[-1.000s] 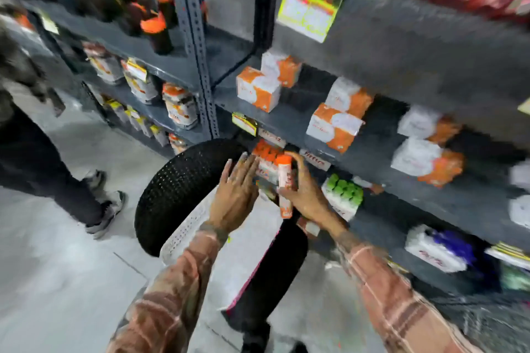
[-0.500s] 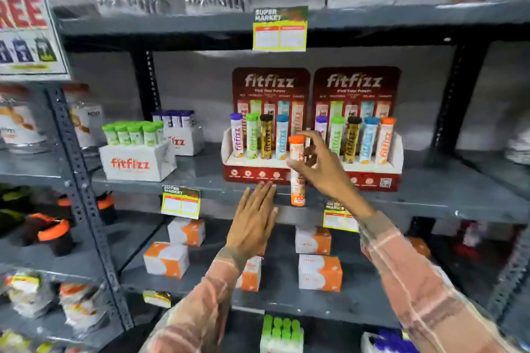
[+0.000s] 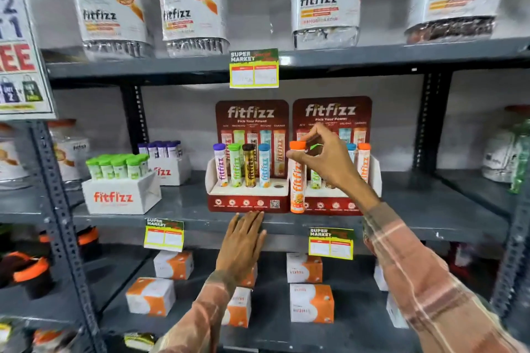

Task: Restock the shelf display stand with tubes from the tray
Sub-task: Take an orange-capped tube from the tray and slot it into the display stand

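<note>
R hand raised, wrist bent, fingers pinched just under the cap of the orange tube; tube upright, in front of the seam between both display stands, at 3 o'clock of L stand's empty hole. L hand flat, fingers spread, holding nothing, on shelf edge. Vs 0.5 s ago: I see the tube higher, L hand now touching shelf.

Tube: white-and-orange plastic tube with orange cap, upright, pinched at its cap by right hand.
Stand: dark red cardboard display stand, one hole empty, just above left hand.
</note>
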